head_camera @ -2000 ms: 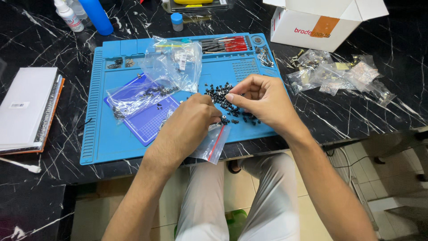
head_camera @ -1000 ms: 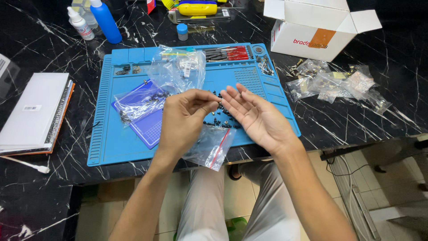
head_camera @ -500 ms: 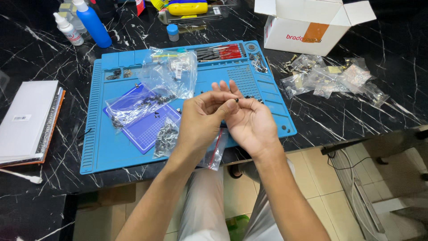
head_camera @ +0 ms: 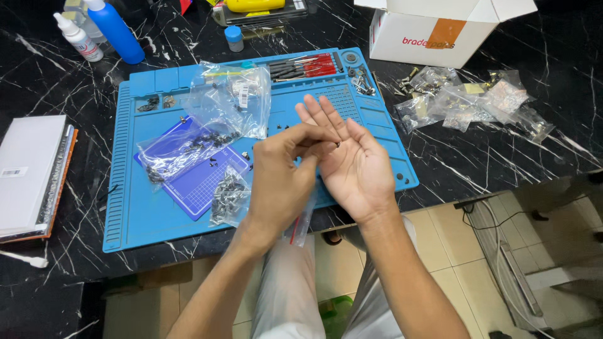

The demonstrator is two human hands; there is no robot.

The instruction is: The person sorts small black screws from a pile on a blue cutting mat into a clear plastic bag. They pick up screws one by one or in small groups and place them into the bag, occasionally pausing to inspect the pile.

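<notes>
A grey book (head_camera: 28,172) lies left of the blue mat (head_camera: 132,213); the left hand (head_camera: 279,179) pinches a tiny dark screw (head_camera: 337,145) over the flat-open right hand (head_camera: 355,163); clear bags (head_camera: 468,100) and a white box (head_camera: 433,31) sit right

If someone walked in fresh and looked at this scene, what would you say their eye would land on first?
Probably the two hands in the middle: the left hand pinches something tiny over the open palm of the right hand, above the bright blue mat on the black marble table. Next come the clear bags of small dark parts on the mat's left half, and the white box at the far right.
</notes>
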